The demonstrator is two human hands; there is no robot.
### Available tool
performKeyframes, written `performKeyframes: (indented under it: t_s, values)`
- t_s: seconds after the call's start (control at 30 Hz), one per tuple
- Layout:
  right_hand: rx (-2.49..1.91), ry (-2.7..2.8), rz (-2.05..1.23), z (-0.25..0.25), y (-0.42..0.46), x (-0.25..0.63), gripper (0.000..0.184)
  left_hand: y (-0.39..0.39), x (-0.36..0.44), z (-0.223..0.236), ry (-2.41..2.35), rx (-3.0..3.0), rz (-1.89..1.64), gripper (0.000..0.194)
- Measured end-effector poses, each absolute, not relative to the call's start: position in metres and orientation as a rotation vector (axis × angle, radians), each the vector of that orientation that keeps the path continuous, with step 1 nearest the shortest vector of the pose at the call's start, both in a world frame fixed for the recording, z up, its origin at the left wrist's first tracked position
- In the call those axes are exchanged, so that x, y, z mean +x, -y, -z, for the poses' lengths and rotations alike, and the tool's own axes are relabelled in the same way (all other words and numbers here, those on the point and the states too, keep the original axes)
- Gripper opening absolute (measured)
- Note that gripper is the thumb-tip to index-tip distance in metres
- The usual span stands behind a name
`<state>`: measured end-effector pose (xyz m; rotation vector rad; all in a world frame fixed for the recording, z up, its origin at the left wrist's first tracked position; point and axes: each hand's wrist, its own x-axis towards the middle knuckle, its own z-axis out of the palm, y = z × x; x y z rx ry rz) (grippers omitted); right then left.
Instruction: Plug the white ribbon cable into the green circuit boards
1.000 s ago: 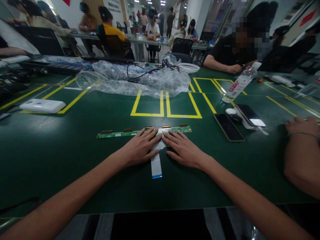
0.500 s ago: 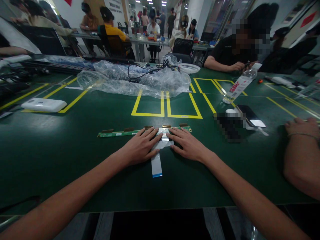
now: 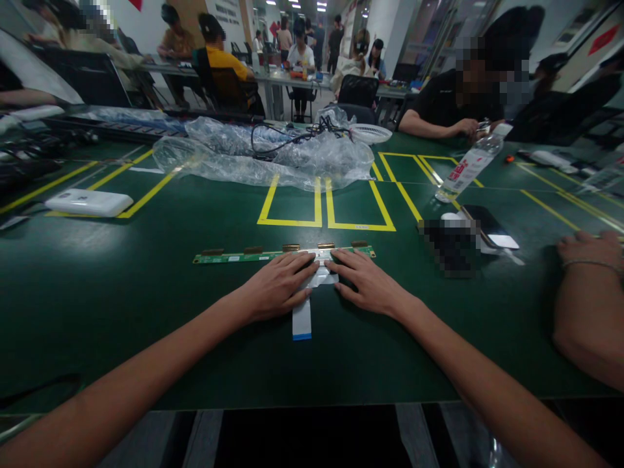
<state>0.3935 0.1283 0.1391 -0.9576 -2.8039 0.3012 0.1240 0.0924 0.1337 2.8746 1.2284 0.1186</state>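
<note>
A long, narrow green circuit board (image 3: 244, 259) lies across the table before me, with several brown tabs along its far edge. A white flat ribbon cable (image 3: 301, 318) with a blue end comes from the board's middle and points towards me; its bent part lies between my hands. My left hand (image 3: 277, 283) rests palm down, fingers stretched over the cable's left side and the board's near edge. On the other side, my right hand (image 3: 365, 279) lies flat, fingers apart, its fingertips touching the board and the cable's right side. Part of the board is hidden beneath my fingers.
Clear plastic wrap (image 3: 322, 159) with black cables lies beyond the yellow tape marks. A white device (image 3: 90, 203) sits at the left. To the right are a tilted bottle (image 3: 470, 166), a phone (image 3: 485, 221) and another person's forearm (image 3: 589, 305). A person sits across the table.
The cable's blue end has shifted slightly left and away from me. The board's left end sits a little further right and up. My left fingers have moved slightly right; my right hand barely differs.
</note>
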Motion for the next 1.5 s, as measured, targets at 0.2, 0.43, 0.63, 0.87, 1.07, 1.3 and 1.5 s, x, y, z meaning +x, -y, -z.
performKeyframes:
  t_s: [0.2, 0.43, 0.63, 0.87, 1.07, 1.3, 1.5]
  values:
    - [-0.978, 2.809, -0.235, -0.141, -0.127, 0.389, 0.055, -0.094, 0.126, -0.138, -1.242, 2.862, -0.119, 0.058]
    - [-0.931, 2.842, -0.191, -0.143, -0.122, 0.385, 0.057, -0.102, 0.127, -0.139, -1.271, 2.858, -0.135, 0.053]
    - [-0.869, 2.857, -0.201, -0.142, -0.118, 0.38, 0.054, -0.101, 0.124, -0.133, -1.214, 2.839, -0.123, 0.06]
    - [-0.962, 2.752, -0.21, -0.14, -0.13, 0.391, 0.051, -0.107, 0.118, -0.135, -1.384, 2.76, -0.108, 0.058]
    - [-0.975, 2.646, -0.232, -0.14, -0.133, 0.4, 0.047, -0.143, 0.033, -0.134, -2.049, 2.371, -0.008, 0.063]
    - [-0.978, 2.643, -0.304, -0.141, -0.133, 0.399, 0.044, -0.161, -0.093, -0.131, -2.527, 1.789, 0.118, 0.064]
    - [-0.972, 2.651, -0.358, -0.14, -0.134, 0.402, 0.041, -0.161, -0.122, -0.127, -2.589, 1.607, 0.102, 0.073]
